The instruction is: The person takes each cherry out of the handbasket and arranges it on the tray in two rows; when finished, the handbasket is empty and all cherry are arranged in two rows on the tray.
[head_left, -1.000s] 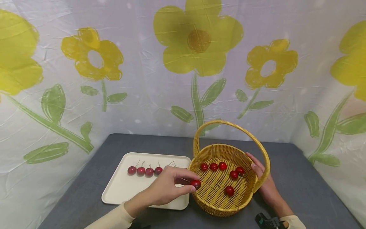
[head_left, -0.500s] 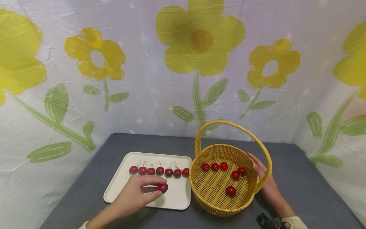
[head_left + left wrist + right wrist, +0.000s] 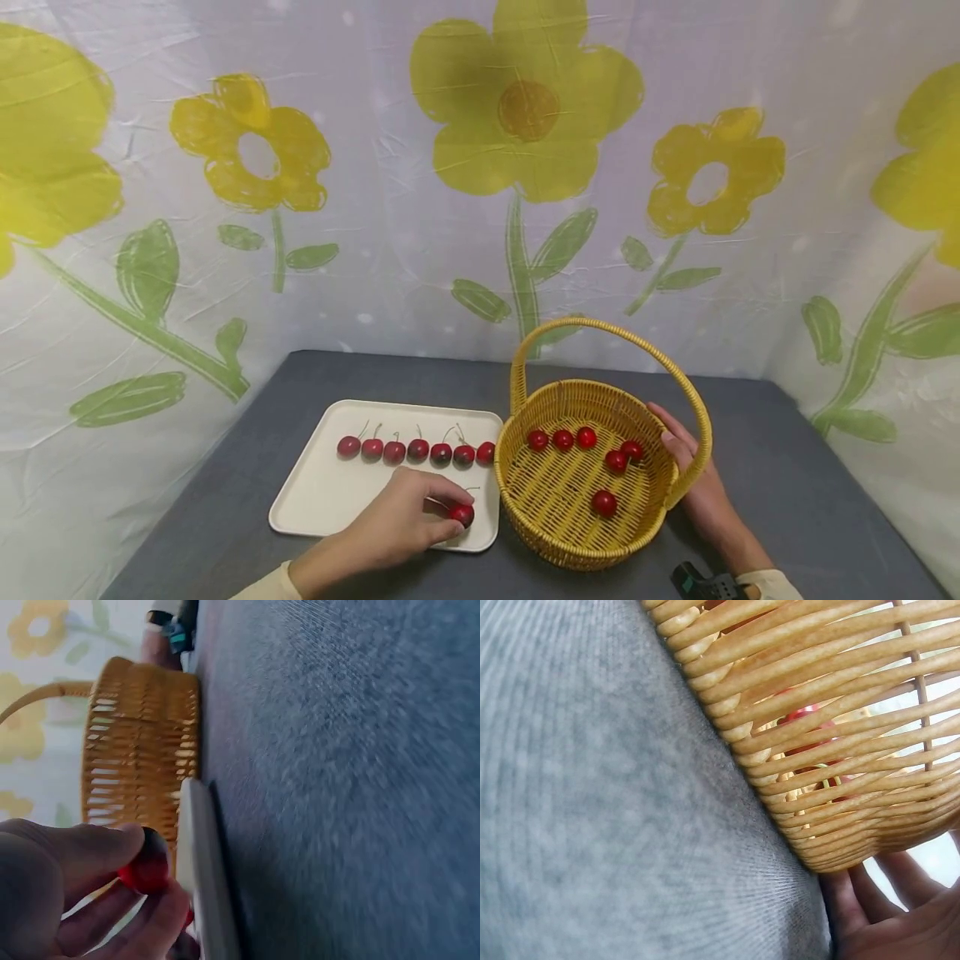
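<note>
Here the left hand [image 3: 397, 518] pinches a cherry [image 3: 462, 516], grip narrow, while the right hand [image 3: 703, 493] lies uncurled against the basket [image 3: 558, 500].

Table [image 3: 405, 379]: open strip along rear edge. Tray [image 3: 315, 496]: room by left edge; cherry row [image 3: 417, 451] runs across to right edge, left hand [image 3: 397, 521] blocks front. Basket [image 3: 562, 487] walls off right edge, handle [image 3: 702, 425] arching overhead; right hand [image 3: 697, 475] crowds basket's right side.
</note>
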`<state>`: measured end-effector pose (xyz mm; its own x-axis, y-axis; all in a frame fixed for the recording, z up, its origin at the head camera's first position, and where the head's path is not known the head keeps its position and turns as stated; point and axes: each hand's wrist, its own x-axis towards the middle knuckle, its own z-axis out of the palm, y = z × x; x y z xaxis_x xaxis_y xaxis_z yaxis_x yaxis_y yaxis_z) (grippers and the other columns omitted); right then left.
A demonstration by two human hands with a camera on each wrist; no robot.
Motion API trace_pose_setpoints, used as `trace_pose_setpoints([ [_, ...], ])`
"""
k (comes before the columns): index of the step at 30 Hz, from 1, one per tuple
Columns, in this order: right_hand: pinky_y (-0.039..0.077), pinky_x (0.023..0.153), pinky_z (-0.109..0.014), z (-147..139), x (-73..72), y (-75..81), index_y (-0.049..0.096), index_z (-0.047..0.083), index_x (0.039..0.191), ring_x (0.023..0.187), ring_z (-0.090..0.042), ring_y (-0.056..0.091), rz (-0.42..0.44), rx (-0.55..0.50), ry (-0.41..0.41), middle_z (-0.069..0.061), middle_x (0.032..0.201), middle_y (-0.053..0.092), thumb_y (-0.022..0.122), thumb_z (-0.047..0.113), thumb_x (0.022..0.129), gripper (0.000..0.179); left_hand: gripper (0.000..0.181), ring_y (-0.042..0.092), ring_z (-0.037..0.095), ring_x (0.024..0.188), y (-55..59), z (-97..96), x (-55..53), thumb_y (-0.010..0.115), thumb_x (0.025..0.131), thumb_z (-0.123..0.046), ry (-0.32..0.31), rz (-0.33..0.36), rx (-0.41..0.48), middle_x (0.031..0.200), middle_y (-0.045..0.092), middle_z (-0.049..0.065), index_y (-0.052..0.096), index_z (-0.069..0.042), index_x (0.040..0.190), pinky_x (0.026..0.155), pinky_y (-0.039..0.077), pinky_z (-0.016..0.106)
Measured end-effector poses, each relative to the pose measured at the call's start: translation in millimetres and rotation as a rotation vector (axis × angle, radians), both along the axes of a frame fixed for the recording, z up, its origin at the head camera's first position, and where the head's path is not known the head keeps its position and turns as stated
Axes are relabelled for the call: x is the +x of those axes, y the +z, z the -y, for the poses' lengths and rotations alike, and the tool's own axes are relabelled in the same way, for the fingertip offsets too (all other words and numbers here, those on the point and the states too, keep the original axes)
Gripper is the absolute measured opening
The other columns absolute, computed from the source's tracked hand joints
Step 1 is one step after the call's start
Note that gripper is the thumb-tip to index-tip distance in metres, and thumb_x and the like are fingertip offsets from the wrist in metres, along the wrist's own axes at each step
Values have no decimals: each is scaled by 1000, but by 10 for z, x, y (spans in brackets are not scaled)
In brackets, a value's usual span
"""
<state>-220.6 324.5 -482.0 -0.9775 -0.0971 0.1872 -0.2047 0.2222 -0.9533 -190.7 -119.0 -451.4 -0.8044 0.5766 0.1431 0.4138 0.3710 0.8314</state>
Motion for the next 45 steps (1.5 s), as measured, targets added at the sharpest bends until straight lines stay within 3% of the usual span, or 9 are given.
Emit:
trace_pose_setpoints([
  [8,56,102,-19,25,-4,4,29,21,175,138,7,56,13,1,-6,-23,174,37,33,41,121,57,27,67,-5,91,-53,-190,-10,91,83,-3,-15,-151,-133,95,80,-16,86,-16,107,89,60,22],
  [15,55,102,-18,19,-17,9,29,21,175,138,7,56,14,3,-1,-22,174,37,33,41,121,57,26,67,-5,94,-69,-265,-12,92,85,-7,-29,-192,-167,97,79,-18,86,-20,106,92,61,26],
  [36,55,102,-17,5,-18,3,28,20,175,138,8,56,7,11,-10,-23,174,37,33,40,121,57,24,68,-5,98,-102,-282,7,92,87,-12,-14,-154,-143,102,81,-18,86,-20,109,94,60,26],
  [42,55,102,-17,10,-11,10,28,20,175,137,8,56,15,16,-14,-22,174,38,33,41,121,58,28,70,-4,94,-60,-277,30,93,87,-12,-10,-126,-155,102,82,-16,86,-18,113,91,62,27],
  [45,55,102,-17,15,-7,14,28,21,175,138,9,55,17,17,-13,-21,174,37,33,41,121,58,31,75,2,94,-14,-241,39,92,87,-13,9,-114,-161,106,83,-10,85,-18,117,90,65,31],
])
